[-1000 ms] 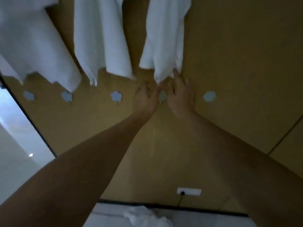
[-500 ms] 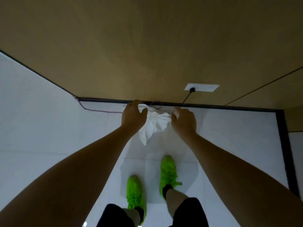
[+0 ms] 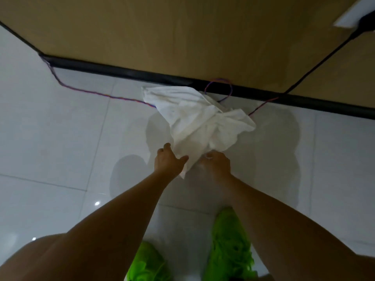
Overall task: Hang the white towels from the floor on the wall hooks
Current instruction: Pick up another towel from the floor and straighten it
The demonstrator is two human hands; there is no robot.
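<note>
1. While crumpled on the floor tiles (image 3: pixel 71 138) near the black baseboard (image 3: pixel 121 71), the white towel (image 3: pixel 198 118) gets pinched at its near edge by the left hand (image 3: pixel 169 162).
2. Right hand (image 3: pixel 216 162) grips the same edge, fingers curled in.

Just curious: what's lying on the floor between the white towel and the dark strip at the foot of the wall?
In the head view, a thin purple cord loops between the white towel and the dark strip; otherwise bare tile.

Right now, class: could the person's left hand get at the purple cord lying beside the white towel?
Probably yes. The left hand grips the white towel, and the purple cord lies uncovered on bare floor just beyond.
</note>
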